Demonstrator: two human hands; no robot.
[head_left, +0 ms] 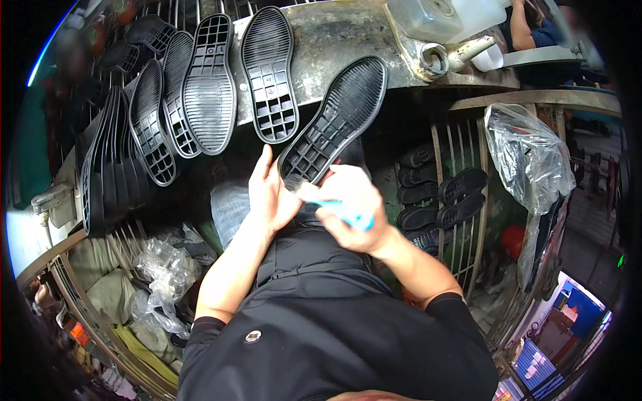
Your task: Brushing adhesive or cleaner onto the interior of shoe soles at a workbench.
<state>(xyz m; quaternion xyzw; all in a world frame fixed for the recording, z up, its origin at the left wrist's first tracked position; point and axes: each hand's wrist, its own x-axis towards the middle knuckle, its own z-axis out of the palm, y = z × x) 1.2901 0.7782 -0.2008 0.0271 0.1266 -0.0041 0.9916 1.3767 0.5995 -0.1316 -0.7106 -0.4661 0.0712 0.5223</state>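
A black shoe sole (354, 93) is tilted in front of me, its ribbed toe end over the bench edge and its gridded heel end toward me. My left hand (273, 197) supports the heel end from the left, thumb up and fingers partly hidden behind the sole. Gripped in my right hand (358, 207) is a brush with a blue handle (363, 222). Its blurred tip touches or nearly touches the heel edge. Just left of this sole, another black sole (267, 73) lies on the bench with its heel end overhanging.
More black soles (207, 87) lean in a row at left on the metal bench (321, 30). A stained spouted container (433, 60) and a clear plastic tub (424, 20) stand at back right. Soles hang on a rack (461, 187) at right, beside a plastic bag (528, 160). Another person's arm (521, 27) shows at top right.
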